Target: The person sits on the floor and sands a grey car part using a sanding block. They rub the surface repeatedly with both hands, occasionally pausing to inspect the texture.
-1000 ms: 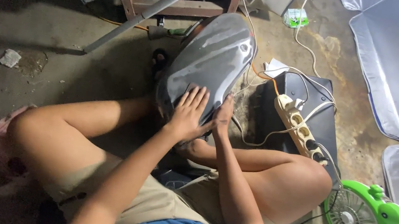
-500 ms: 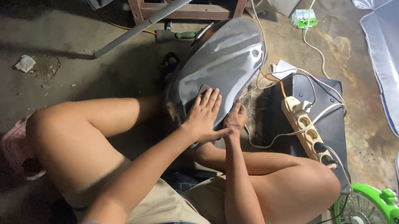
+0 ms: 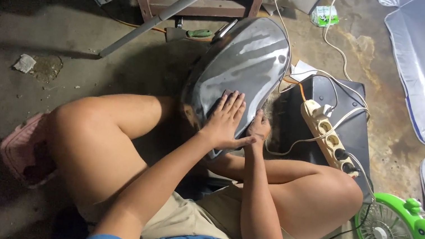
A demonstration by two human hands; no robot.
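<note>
A glossy dark grey curved panel (image 3: 245,56) lies on the floor between my knees. My left hand (image 3: 223,120) lies flat on its near part, fingers together, pressing a small brown sheet (image 3: 226,93) that peeks out past the fingertips. My right hand (image 3: 259,130) is closed around the panel's right edge, close beside the left hand. My bare legs are folded on either side, and the panel's near end is hidden under my hands.
A cream power strip (image 3: 329,137) with white cables lies on a black board (image 3: 361,132) to the right. A green frog-shaped fan (image 3: 404,238) stands at the lower right. A grey pole (image 3: 173,11) and a wooden frame (image 3: 196,6) lie beyond. A pink slipper (image 3: 20,149) is left.
The view has drifted, so the panel sits further right in the frame. My left hand has slid slightly up the panel. My right hand keeps its hold on the edge.
</note>
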